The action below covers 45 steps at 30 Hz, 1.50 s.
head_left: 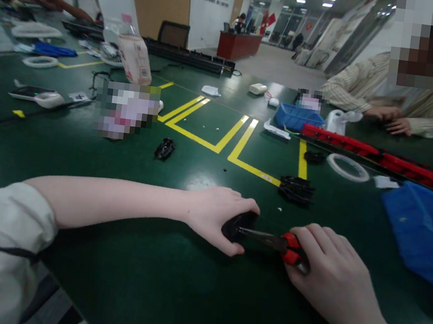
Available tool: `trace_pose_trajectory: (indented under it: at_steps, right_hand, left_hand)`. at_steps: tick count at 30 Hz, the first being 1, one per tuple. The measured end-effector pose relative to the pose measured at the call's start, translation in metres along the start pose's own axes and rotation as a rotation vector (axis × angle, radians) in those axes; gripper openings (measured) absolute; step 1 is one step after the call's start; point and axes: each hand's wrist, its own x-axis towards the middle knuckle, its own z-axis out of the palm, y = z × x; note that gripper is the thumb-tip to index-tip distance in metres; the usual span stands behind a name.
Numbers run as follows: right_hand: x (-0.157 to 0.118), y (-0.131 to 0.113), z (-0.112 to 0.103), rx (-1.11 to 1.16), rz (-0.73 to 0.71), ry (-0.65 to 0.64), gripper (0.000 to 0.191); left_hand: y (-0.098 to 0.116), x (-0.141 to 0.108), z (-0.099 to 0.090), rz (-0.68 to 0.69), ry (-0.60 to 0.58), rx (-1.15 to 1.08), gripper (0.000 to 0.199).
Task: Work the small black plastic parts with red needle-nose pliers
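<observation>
My left hand (219, 217) is closed around a dark, rounded black plastic-looking part (239, 227), gripping it between thumb and fingers just above the green table. The fist-like right hand (332, 265) holds long-nosed pliers (266, 238) by their red handles. Their narrow metal jaws point left, and the tip meets the black part; whether the jaws clamp it I cannot tell. Beyond my hands lie a pile of black pieces (296, 190) and a smaller black piece (165, 148). A tiny white scrap (279, 209) rests close to the pliers.
At right are a blue bin (424, 235), a red strip (383, 157) and a white ring (348, 167). A smaller blue bin (296, 117) stands farther back. Yellow tape (196, 137) marks the table. A bottle (134, 58) stands at left. Another person's hands (389, 119) rest across the table.
</observation>
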Motion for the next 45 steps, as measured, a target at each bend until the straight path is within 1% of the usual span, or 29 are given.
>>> trace_pose_trajectory:
  at_steps: [2, 4, 6, 7, 9, 12, 14, 17, 19, 22, 25, 28, 30, 32, 34, 38, 45]
  right_hand:
    - [0.0, 0.001, 0.002, -0.004, -0.001, 0.005, 0.016]
    - [0.001, 0.001, 0.002, 0.0, 0.004, 0.001, 0.017]
    - [0.001, 0.001, 0.002, 0.009, 0.012, -0.005, 0.017]
    - [0.002, 0.0, 0.002, 0.014, 0.015, -0.009, 0.017]
    - [0.002, 0.0, 0.002, 0.019, 0.03, -0.014, 0.017]
    - [0.0, 0.001, 0.003, 0.009, 0.059, -0.026, 0.016]
    - [-0.002, 0.002, 0.005, -0.002, 0.072, -0.043, 0.016]
    - [-0.004, 0.003, 0.006, -0.009, 0.09, -0.066, 0.017]
    - [-0.004, 0.003, 0.005, -0.011, 0.099, -0.073, 0.017]
    - [-0.002, 0.001, 0.003, -0.01, 0.101, -0.087, 0.014]
    - [0.0, -0.002, 0.0, -0.003, 0.102, -0.08, 0.013]
    - [0.001, -0.003, -0.001, 0.027, 0.094, -0.079, 0.016]
    - [0.001, -0.002, 0.0, 0.059, 0.078, -0.08, 0.022]
    - [0.001, -0.002, 0.001, 0.084, 0.062, -0.071, 0.03]
    - [0.002, -0.001, 0.001, 0.099, 0.048, -0.061, 0.032]
    - [0.003, -0.002, 0.001, 0.135, 0.045, -0.058, 0.025]
    - [0.004, -0.001, 0.002, 0.174, 0.046, -0.014, 0.026]
  left_hand:
    - [0.003, -0.001, -0.001, -0.046, -0.02, -0.059, 0.067]
    - [0.008, -0.002, -0.002, -0.099, -0.041, -0.113, 0.081]
    - [0.011, -0.004, -0.001, -0.155, -0.035, -0.171, 0.089]
    - [0.012, -0.004, 0.001, -0.18, -0.024, -0.203, 0.088]
    - [0.013, -0.004, 0.003, -0.218, 0.003, -0.272, 0.078]
    - [0.01, -0.003, 0.005, -0.235, 0.047, -0.342, 0.063]
    - [0.007, -0.001, 0.004, -0.215, 0.065, -0.378, 0.057]
    - [0.003, -0.001, 0.002, -0.144, 0.068, -0.403, 0.05]
    - [0.002, -0.001, 0.001, -0.087, 0.083, -0.354, 0.05]
    - [0.002, 0.0, 0.003, -0.026, 0.095, -0.215, 0.052]
    - [0.004, 0.0, 0.007, -0.072, 0.085, -0.1, 0.056]
    - [0.007, 0.001, 0.009, -0.149, 0.056, -0.024, 0.047]
    - [0.008, 0.001, 0.009, -0.161, 0.029, 0.026, 0.04]
    - [0.01, 0.001, 0.008, -0.157, 0.013, 0.075, 0.042]
    - [0.011, 0.001, 0.007, -0.128, 0.007, 0.101, 0.045]
    - [0.011, 0.0, 0.007, -0.046, 0.016, 0.119, 0.047]
    - [0.008, -0.002, 0.008, -0.019, 0.029, 0.076, 0.049]
